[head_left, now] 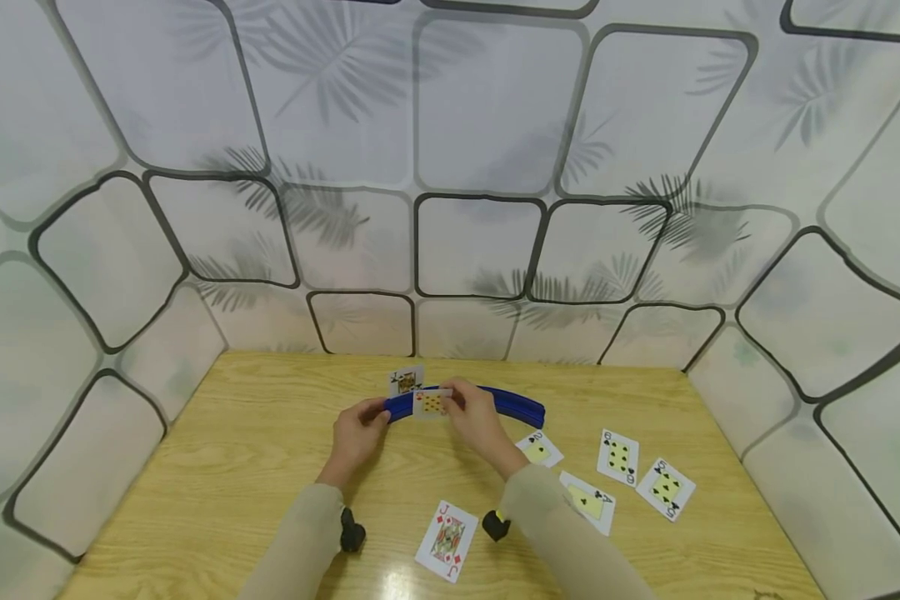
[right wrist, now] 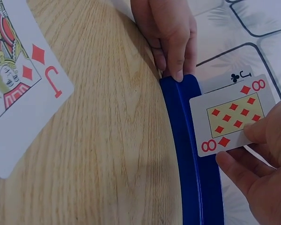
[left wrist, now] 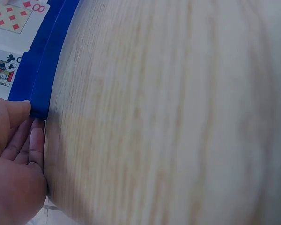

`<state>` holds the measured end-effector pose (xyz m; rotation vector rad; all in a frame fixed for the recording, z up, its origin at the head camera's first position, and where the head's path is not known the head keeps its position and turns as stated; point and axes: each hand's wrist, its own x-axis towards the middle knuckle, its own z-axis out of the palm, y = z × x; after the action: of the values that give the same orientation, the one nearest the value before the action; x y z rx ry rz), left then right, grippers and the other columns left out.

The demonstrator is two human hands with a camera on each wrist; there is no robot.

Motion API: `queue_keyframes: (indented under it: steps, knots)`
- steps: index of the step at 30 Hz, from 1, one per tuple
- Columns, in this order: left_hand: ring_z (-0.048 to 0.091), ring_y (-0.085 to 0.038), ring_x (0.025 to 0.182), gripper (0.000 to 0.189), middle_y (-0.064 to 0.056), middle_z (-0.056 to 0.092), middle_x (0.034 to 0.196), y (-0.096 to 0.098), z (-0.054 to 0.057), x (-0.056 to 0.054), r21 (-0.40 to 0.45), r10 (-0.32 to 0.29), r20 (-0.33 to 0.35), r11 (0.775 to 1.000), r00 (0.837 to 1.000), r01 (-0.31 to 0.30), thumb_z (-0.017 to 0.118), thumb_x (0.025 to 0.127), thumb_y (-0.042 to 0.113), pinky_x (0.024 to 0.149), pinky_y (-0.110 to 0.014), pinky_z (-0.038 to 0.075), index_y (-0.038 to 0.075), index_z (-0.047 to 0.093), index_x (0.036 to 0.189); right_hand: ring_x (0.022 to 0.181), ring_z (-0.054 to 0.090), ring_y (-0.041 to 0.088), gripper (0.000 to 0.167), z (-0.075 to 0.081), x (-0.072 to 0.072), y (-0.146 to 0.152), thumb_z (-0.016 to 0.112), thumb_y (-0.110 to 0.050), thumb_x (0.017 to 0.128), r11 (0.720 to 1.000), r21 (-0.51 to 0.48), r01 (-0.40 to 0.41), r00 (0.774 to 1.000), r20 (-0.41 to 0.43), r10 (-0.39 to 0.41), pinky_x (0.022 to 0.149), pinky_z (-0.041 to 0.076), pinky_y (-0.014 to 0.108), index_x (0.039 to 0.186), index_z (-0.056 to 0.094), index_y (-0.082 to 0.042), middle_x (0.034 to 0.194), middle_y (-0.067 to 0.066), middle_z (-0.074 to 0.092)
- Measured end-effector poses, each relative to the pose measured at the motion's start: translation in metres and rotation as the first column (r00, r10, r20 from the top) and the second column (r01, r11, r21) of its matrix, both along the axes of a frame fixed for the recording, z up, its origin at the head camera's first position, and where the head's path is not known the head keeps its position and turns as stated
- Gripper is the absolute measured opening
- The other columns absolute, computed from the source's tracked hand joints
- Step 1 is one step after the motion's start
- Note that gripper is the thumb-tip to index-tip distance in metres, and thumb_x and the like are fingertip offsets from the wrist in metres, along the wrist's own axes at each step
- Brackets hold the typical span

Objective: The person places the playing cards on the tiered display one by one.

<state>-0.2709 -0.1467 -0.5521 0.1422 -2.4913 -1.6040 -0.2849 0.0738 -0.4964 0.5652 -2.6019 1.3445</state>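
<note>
A curved blue card holder (head_left: 521, 407) lies on the table ahead of me. My left hand (head_left: 356, 433) grips its left end, with the thumb on top in the left wrist view. A jack of clubs (head_left: 407, 380) stands upright in the holder near that end. Between thumb and fingers, my right hand (head_left: 480, 421) pinches an eight of diamonds (right wrist: 232, 117). This card is at the holder, just right of the jack of clubs and partly covering it in the right wrist view. Whether its lower edge sits in the groove I cannot tell.
A jack of diamonds (head_left: 447, 540) lies face up between my forearms. Black-suited cards lie face up to the right: a two (head_left: 540, 450), an ace (head_left: 591, 500) partly behind my right sleeve, and two number cards (head_left: 618, 457) farther out. A patterned wall (head_left: 480, 325) borders the table (head_left: 217, 467).
</note>
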Motion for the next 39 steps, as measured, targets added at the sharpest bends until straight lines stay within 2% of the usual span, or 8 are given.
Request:
queue_keyframes:
  steps: [8,16,27,39]
  knots:
    - [0.071,-0.036,0.113,0.028,-0.022,0.074,0.124,0.000,0.001,0.001,-0.002,-0.002,0.011,1.000,1.000,0.003,0.067,0.101,0.004,0.098,-0.049,0.058,-0.001,0.072,0.128,0.090,0.073,0.024,0.019,0.000,-0.005,-0.007,0.064,-0.002,0.103,1.000,0.003,-0.028,1.000,0.007,0.028,0.078,0.062,0.035,0.119,0.072,-0.004,0.101,0.013,0.076]
    - [0.070,-0.037,0.116,0.029,-0.023,0.073,0.127,0.000,0.004,0.003,0.000,-0.006,0.011,1.000,1.000,0.006,0.066,0.102,0.003,0.100,-0.050,0.058,-0.002,0.071,0.130,0.084,0.068,0.018,0.018,0.004,-0.012,-0.015,0.063,-0.002,0.103,0.999,0.010,-0.050,0.999,0.000,0.050,0.073,0.058,0.028,0.118,0.072,-0.006,0.099,0.011,0.076]
    - [0.069,-0.036,0.118,0.030,-0.022,0.073,0.129,0.000,0.002,0.000,0.007,0.004,0.034,1.000,0.999,-0.004,0.066,0.102,0.005,0.101,-0.050,0.057,-0.001,0.071,0.132,0.094,0.073,0.025,0.019,0.008,-0.016,-0.023,0.062,-0.001,0.103,0.998,0.011,-0.054,0.998,0.031,0.053,0.080,0.062,0.039,0.118,0.073,-0.006,0.109,0.014,0.077]
    - [0.069,-0.036,0.121,0.031,-0.022,0.072,0.131,0.001,0.001,0.000,-0.002,0.008,0.043,1.000,0.999,-0.008,0.066,0.102,0.005,0.103,-0.051,0.056,0.000,0.070,0.132,0.085,0.066,0.018,0.015,0.000,-0.019,-0.027,0.063,0.001,0.102,0.996,0.049,-0.081,0.997,-0.011,0.081,0.074,0.057,0.030,0.111,0.071,-0.006,0.102,0.012,0.075]
